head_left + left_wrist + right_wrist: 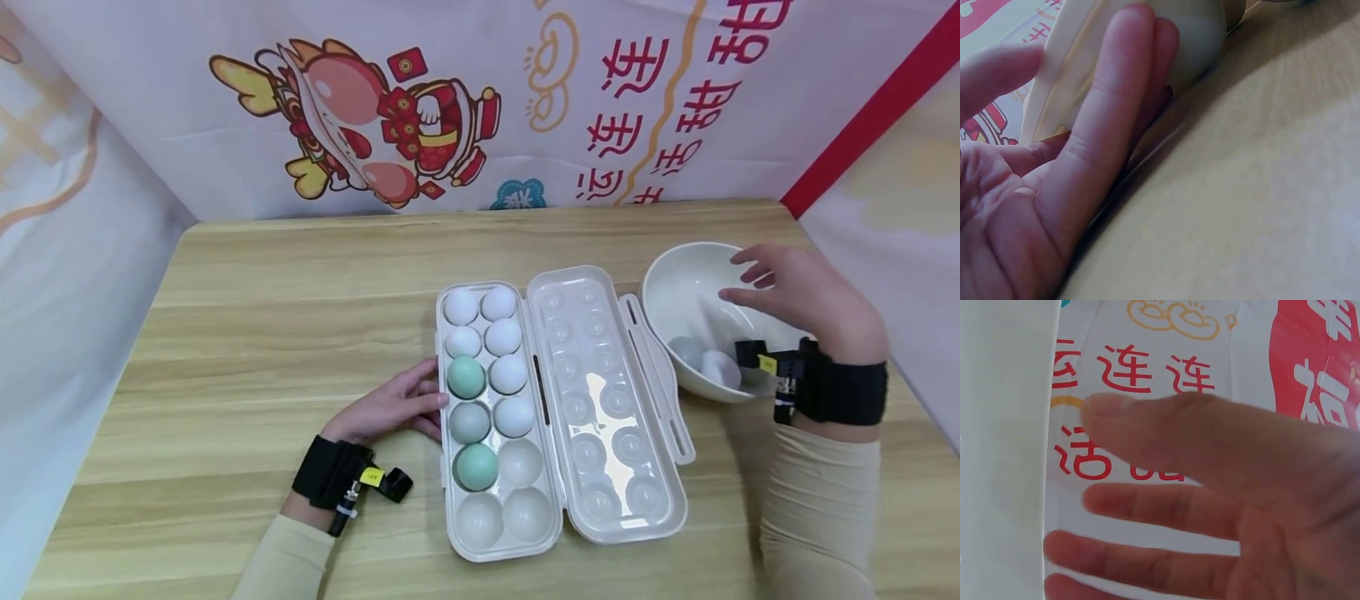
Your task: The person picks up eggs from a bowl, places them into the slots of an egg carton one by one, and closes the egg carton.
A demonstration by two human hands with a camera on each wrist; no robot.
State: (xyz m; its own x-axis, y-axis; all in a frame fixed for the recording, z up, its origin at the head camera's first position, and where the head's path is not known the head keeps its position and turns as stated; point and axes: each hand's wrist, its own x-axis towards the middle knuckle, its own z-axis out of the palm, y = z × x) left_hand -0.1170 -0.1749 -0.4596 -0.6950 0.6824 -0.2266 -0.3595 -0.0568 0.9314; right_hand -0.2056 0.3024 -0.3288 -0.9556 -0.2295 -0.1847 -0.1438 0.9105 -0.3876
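Observation:
A white egg carton lies open on the table, its clear-looking lid folded out to the right. Several white eggs fill its far cups, with green eggs along the left column; three near cups hold nothing. My left hand touches the carton's left side, fingers mostly straight along the wall and a fingertip at the rim in the left wrist view. Over the white bowl, my right hand hangs with fingers spread and nothing between them. Pale eggs lie in the bowl, partly hidden by the wrist camera.
The bowl stands at the back right, close beside the lid's long handle strip. A wooden table carries everything. Behind it hangs a printed cloth with red characters and a cartoon figure.

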